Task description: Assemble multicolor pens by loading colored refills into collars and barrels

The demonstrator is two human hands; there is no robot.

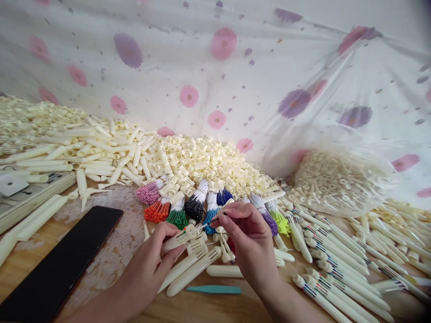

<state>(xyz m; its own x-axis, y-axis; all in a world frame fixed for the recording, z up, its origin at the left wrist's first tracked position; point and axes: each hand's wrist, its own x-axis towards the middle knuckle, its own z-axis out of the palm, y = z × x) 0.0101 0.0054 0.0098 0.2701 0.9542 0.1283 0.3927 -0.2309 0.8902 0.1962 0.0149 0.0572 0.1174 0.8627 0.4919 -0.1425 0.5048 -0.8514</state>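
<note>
Left hand [153, 253]'s got a pen barrel [175, 241] pinched between thumb and fingers, slotted end angled toward the right hand [251, 240]; that one's pinching a thin refill [214, 220], tip right at the barrel's mouth, can't tell if it's inside; coloured bundles [195, 208] sit just past both hands; teal tool [213, 290] between the wrists; phone [63, 264] left of the left hand.

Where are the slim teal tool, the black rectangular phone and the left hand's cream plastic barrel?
Slim teal tool [213, 290], head view: middle.
Black rectangular phone [65, 262], head view: screen middle.
Held cream plastic barrel [174, 241], head view: exposed side.
</note>
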